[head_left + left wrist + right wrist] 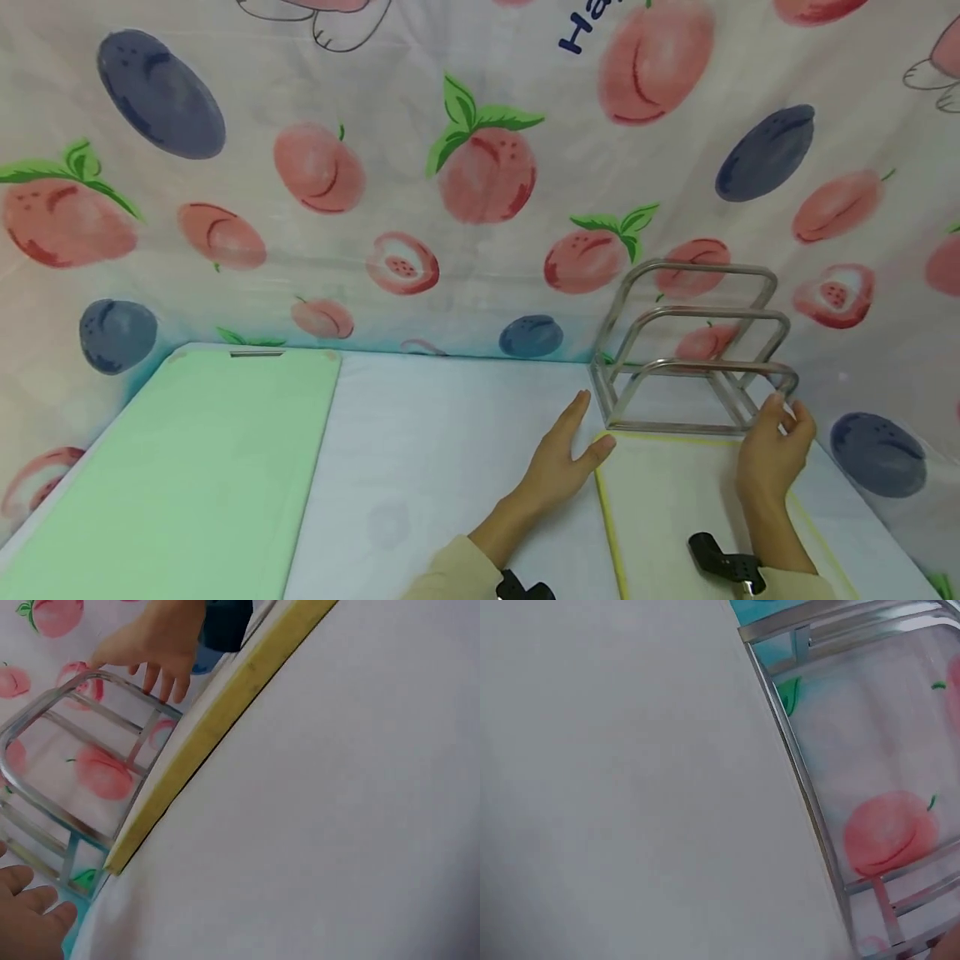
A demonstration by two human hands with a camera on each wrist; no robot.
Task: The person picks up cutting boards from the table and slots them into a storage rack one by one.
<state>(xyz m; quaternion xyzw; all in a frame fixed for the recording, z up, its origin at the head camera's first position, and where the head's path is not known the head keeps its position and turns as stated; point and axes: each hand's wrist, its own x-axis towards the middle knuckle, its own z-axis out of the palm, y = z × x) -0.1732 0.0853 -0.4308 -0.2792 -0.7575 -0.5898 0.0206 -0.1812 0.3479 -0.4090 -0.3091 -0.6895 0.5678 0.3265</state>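
Note:
A silver metal rack with several upright hoops (690, 315) stands at the back right, against the patterned backdrop. My left hand (555, 467) is spread beside the rack's front left corner, thumb apart from the fingers and nothing held. In the left wrist view, part of this left hand (34, 915) shows near the rack (56, 802). At the rack's front right side is my right hand (776, 458), its fingertips against the metal. The left wrist view shows those right-hand fingers (165, 675) fairly straight. Before the rack lies a white board with yellow edges (667, 500).
A pale green board (187, 467) lies flat on the left of the white table (390, 467). Behind the table hangs a backdrop printed with fruit (480, 50). Black wrist devices (723, 562) sit at both sleeves.

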